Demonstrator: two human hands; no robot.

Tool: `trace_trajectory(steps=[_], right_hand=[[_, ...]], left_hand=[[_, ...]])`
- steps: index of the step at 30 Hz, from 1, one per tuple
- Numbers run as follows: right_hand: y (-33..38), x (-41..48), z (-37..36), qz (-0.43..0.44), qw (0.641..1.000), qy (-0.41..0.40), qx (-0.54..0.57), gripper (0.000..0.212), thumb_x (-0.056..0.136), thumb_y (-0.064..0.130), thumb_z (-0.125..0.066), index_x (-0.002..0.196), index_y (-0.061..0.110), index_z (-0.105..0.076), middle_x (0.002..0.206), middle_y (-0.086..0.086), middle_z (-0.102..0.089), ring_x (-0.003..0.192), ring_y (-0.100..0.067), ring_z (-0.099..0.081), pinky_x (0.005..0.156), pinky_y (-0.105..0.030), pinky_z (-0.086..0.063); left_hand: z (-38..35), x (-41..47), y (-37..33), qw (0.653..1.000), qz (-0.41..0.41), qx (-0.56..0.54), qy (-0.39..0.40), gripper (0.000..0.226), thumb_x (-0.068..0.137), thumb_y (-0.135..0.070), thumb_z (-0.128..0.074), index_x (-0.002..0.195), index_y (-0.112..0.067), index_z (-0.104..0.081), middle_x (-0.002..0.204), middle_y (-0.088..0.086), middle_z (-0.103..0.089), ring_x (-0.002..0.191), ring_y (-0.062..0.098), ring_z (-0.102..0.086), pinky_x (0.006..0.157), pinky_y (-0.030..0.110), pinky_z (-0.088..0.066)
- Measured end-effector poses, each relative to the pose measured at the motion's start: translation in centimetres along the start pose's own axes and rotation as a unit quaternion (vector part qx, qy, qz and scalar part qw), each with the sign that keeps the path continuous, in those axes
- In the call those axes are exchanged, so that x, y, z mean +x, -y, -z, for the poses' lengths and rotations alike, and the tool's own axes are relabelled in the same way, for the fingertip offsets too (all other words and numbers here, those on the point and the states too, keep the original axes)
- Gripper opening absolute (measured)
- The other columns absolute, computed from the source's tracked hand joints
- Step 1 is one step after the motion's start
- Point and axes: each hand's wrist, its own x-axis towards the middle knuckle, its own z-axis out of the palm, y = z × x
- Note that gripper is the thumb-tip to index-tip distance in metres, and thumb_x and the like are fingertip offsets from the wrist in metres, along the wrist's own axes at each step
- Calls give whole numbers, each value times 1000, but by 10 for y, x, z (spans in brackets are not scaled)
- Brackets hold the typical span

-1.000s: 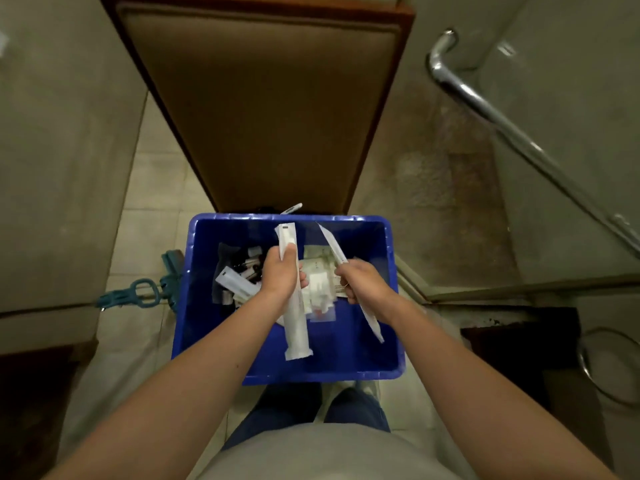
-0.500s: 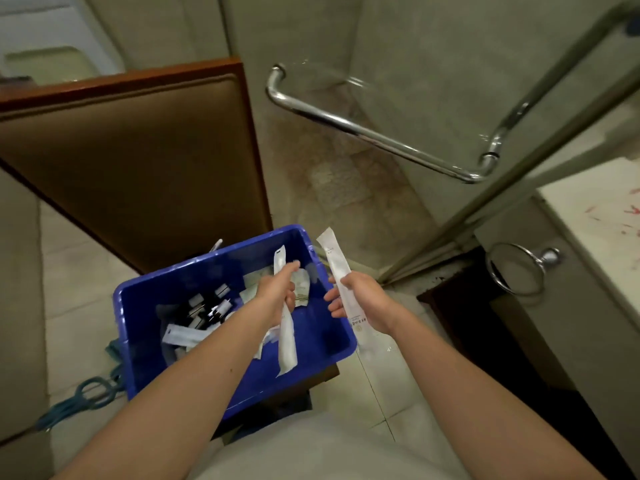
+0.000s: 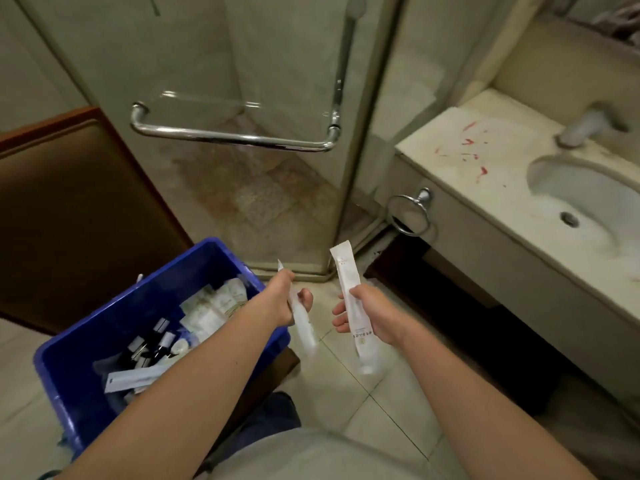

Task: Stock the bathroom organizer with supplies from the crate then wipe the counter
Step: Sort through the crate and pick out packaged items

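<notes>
crate: blue crate (image 3: 204,245) is sitting low on the left, with a bunch of packets and little dark bottles (image 3: 152,341) lying inside

left hand: left hand (image 3: 284,301) is curling its fingers round a long white packet (image 3: 306,332), holding it just past the crate's right rim, over the floor tiles

right hand: right hand (image 3: 369,311) is gripping a second white packet (image 3: 348,271) around the middle, top end poking up and tilting a bit left; the two hands are hanging near each other, not touching

counter: pale counter (image 3: 460,131) is waiting on the right, red smears (image 3: 476,155) all over it, sink (image 3: 581,199) beside them

organizer: not showing up anywhere, so can't say where it is

step: looks like the stocking part, mid-carry, both packets out of the crate and heading counter-side

next move: probably finding the organizer and slotting both packets in without dragging them through the red mess; wiping is looking like a later job
</notes>
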Motion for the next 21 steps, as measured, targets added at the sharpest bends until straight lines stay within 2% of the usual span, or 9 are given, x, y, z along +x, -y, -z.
trace_trajectory(steps=[2, 4, 6, 8, 12, 14, 16, 18, 21], right_hand=[[-9, -15, 20, 6, 1000, -16, 18, 23, 100, 16, -29, 105, 5, -48, 87, -22, -65, 72, -33, -68, 77, -47, -58], [-17, -29, 39, 11, 999, -39, 36, 26, 101, 16, -29, 112, 1, -47, 87, -22, -65, 71, -33, -68, 75, -47, -60], [-24, -43, 58, 16, 996, -65, 53, 27, 102, 16, -30, 119, 0, -44, 85, -22, -65, 67, -32, -69, 65, -41, -60], [-31, -56, 76, 22, 993, -88, 71, 27, 102, 16, -31, 119, 0, -45, 85, -22, -64, 65, -31, -69, 61, -39, -60], [-46, -82, 112, 34, 987, -120, 98, 20, 102, 16, -33, 111, 6, -47, 87, -22, -63, 66, -31, -69, 64, -41, -61], [-54, -95, 128, 41, 984, -134, 109, 20, 101, 15, -35, 114, 8, -48, 88, -21, -63, 68, -31, -69, 64, -40, -60], [-61, -106, 143, 48, 980, -147, 126, 23, 101, 16, -37, 120, 8, -47, 89, -21, -61, 69, -31, -69, 64, -39, -59], [-66, -117, 158, 53, 976, -158, 142, 25, 102, 18, -39, 122, 6, -47, 88, -18, -59, 69, -30, -68, 63, -38, -59], [-73, -132, 179, 64, 968, -181, 161, 26, 102, 18, -39, 122, 4, -49, 87, -17, -59, 65, -27, -69, 61, -36, -58]], left_hand=[[-22, -4, 15, 1000, -8, 5, 4, 33, 101, -30, -46, 122, -6, -39, 84, 12, -50, 60, 14, -51, 42, 21, -50], [-42, -8, 31, 1000, -17, 11, 16, 27, 102, -30, -45, 118, -9, -41, 81, 11, -50, 60, 14, -51, 43, 21, -50], [-61, -11, 46, 999, -21, 10, 27, 24, 102, -32, -47, 101, -8, -47, 75, 9, -47, 58, 14, -48, 42, 21, -51], [-80, -12, 60, 999, -30, 20, 30, 33, 101, -38, -45, 88, -8, -49, 71, 7, -44, 56, 12, -44, 42, 23, -52], [-115, -18, 86, 996, -31, 77, 38, 52, 102, -50, -32, 98, -5, -59, 59, 3, -43, 48, 12, -41, 56, 31, -52], [-132, -21, 97, 992, -25, 117, 45, 58, 100, -54, -30, 100, -6, -62, 54, 1, -41, 45, 11, -40, 51, 27, -49], [-149, -23, 108, 987, 4, 145, 70, 55, 98, -57, -35, 92, -7, -58, 54, -3, -34, 39, 8, -32, 38, 16, -37], [-165, -26, 118, 979, 37, 174, 97, 45, 96, -51, -45, 76, -11, -44, 57, -5, -28, 34, 7, -26, 32, 13, -24], [-189, -28, 129, 965, 49, 222, 132, 25, 94, -25, -49, 78, -11, -38, 58, -1, -29, 31, 8, -27, 31, 13, -24]])
